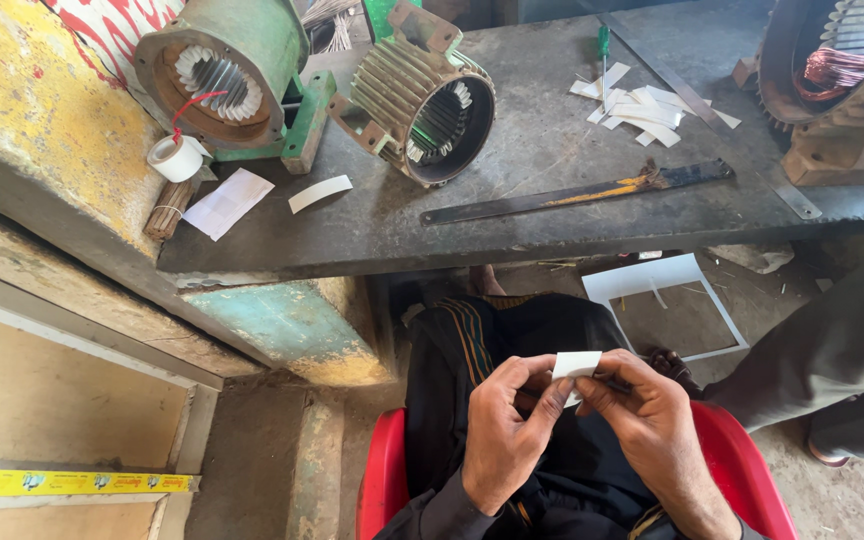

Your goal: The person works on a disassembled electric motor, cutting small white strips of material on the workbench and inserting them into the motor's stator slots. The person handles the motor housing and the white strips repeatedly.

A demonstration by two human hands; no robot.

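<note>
Small white paper strip [576, 366], lower centre of frame: short, flat, rectangular, folded or curled over at its top edge, clean against dark clothing behind.

Left hand [508, 430], lower centre: fingers curled in, thumb and forefinger pinched on the strip's left end.

Right hand [652, 425], just right of it: fingers likewise curled, thumb and forefinger pinched on the strip's right end; both hands touching at the fingertips, above a red plastic chair [385, 480].

Grey workbench [552, 140], upper half of frame, scuffed metal top. On it:
- Ribbed motor housing [422, 95], upper centre, lying on its side, slotted core visible inside, no winding seen.
- Green motor housing [222, 70], upper left, open end toward camera, slotted core inside, red wire looped out.
- Third motor housing [832, 70], upper right corner, copper winding inside.
- Roll of white tape [174, 158], upper left, beside the green housing.
- Cut white paper strips [642, 108], loose heap, upper right of centre.
- Green-handled screwdriver [603, 50], just beside the heap.
- Hacksaw blade [577, 192], long, dark, part yellow, near the bench's front edge.

White paper sheet with cut-out middle [667, 280], on the floor, right of centre.
</note>
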